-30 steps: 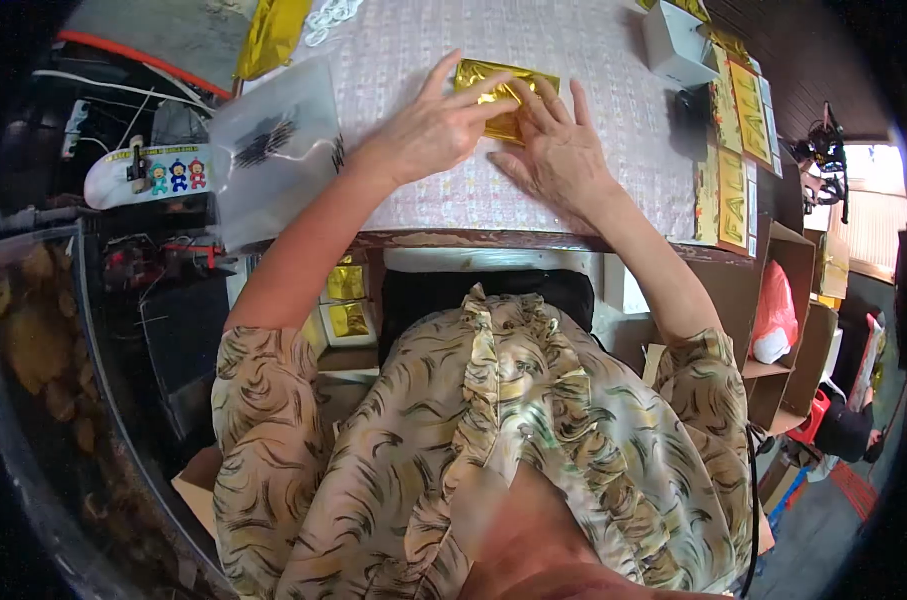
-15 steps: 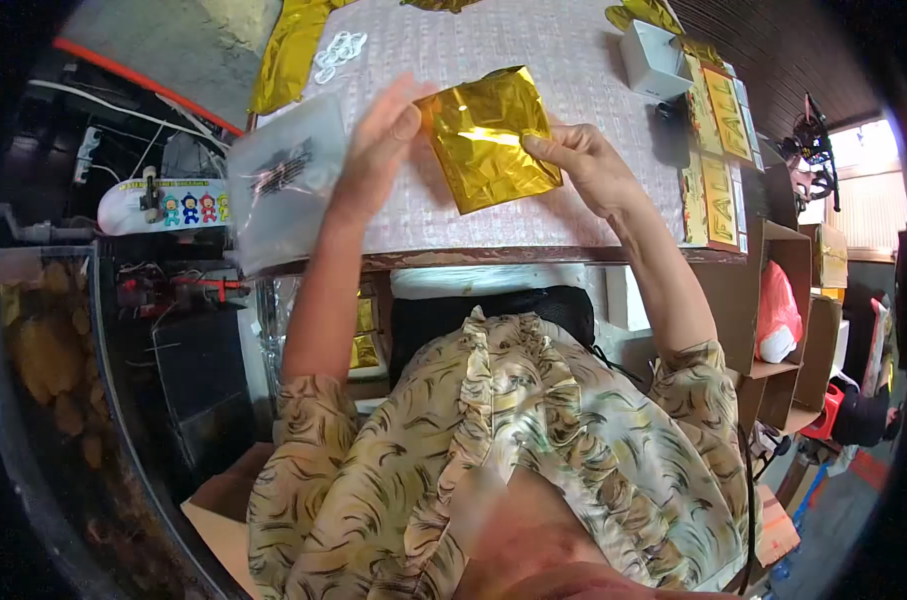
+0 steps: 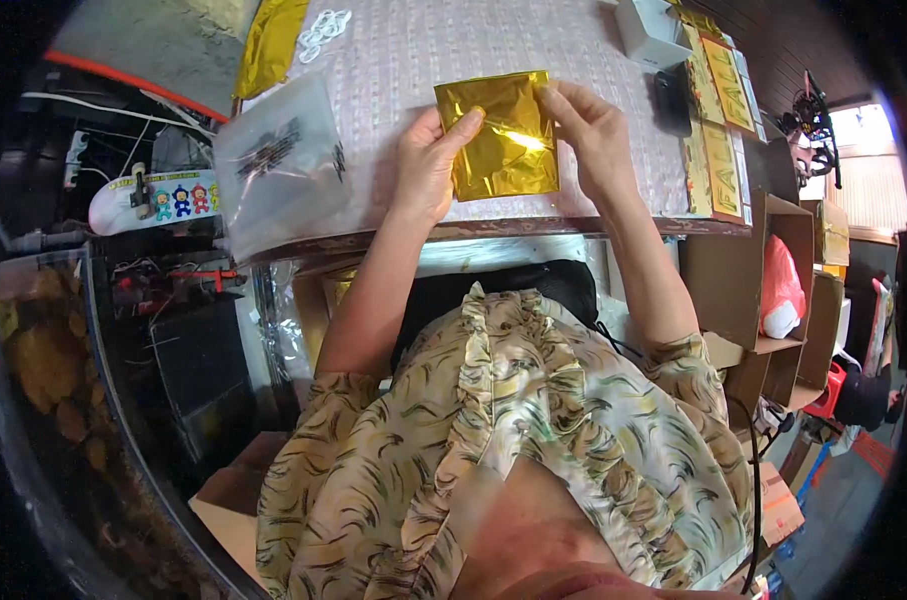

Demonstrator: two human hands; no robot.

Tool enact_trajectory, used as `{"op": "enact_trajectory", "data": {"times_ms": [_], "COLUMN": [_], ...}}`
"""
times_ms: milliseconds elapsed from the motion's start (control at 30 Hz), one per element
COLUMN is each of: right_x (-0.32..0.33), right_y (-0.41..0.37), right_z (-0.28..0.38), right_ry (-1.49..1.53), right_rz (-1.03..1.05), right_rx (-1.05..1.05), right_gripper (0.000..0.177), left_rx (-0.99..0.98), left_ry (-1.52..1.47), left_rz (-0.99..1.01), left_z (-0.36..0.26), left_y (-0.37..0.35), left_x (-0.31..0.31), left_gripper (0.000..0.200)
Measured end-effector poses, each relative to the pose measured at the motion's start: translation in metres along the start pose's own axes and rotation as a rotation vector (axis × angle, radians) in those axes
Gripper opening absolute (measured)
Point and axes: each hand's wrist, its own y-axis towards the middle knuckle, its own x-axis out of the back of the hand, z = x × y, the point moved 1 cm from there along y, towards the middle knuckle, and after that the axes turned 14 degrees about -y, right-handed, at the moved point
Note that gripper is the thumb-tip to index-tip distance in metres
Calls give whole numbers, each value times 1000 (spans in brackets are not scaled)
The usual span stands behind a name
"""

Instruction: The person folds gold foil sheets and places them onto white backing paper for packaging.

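Observation:
A square packet of folded gold foil film (image 3: 508, 150) is held up above the near part of the table, shiny and lightly creased. My left hand (image 3: 428, 165) grips its left side, thumb lying across the front face and fingers behind. At the upper right corner, my right hand (image 3: 588, 135) pinches the foil between thumb and fingers. Left of my left hand lies a clear plastic bag (image 3: 283, 165) with dark printing. White rings (image 3: 323, 35) sit in a small heap farther back.
The patterned cloth-covered table (image 3: 393, 60) has a worn front edge. On its right are a white box (image 3: 648, 35), a black phone-like object (image 3: 671, 102) and cards lettered FALL (image 3: 713, 175). More gold foil (image 3: 270, 45) hangs at the left corner; cardboard boxes (image 3: 733, 270) stand right.
My left hand has come in from the left and taken hold of the packet's left side. The packet is now straighter, and my right hand has shifted up to its upper corner.

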Motion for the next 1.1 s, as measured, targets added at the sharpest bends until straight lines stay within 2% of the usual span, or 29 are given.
{"op": "enact_trajectory", "data": {"times_ms": [133, 333, 433, 500, 533, 633, 733, 833, 900, 933, 1000, 1033, 1067, 1100], "right_x": [-4, -6, 6, 23, 32, 46, 59, 67, 75, 79, 85, 89, 90, 91], "right_y": [3, -2, -2, -2, -4, -10, -9, -10, -9, -8, -7, -7, -8, -7], "right_z": [-14, -19, -22, -22, -21, -20, -27, -23, -28, -30, -33, -34, -33, -32], "right_ry": [82, 220, 289, 66, 57, -19, -28, 20, 45, 64, 92, 117, 116, 145], "right_rz": [-89, -237, -214, -58, 35, 118, 190, 178, 194, 213, 237, 266, 266, 282], "right_rx": [-44, -152, -191, -231, -234, -270, -289, -323, -309, -290, -281, -270, -272, -288], "right_gripper": [27, 22, 17, 23, 23, 20, 17, 16, 16, 17, 16, 16, 16, 15], "left_rx": [30, -102, -118, -113, -114, -94, -46, 54, 225, 232, 99, -12, -10, 153], "left_ry": [-58, 27, 25, 49, 48, 26, 7, 20, 123, 125, 537, 646, 645, 800], "left_rz": [-17, -64, -54, -83, -83, -109, -110, -101, 13, 11, 191, 278, 278, 371], "left_z": [13, 25, 28, 27, 27, 26, 30, 27, 17, 8, -7, -7, -5, -7], "left_y": [0, -1, 2, 5, 7, 12, 17, 27, 36, 42, 63, 79, 90, 98], "left_x": [-1, -5, -6, -6, -7, -10, -12, -13, -17, -21, -32, -38, -41, -57], "left_gripper": [21, 16, 17, 17, 17, 15, 15, 27, 46, 46, 63, 57, 57, 51]}}
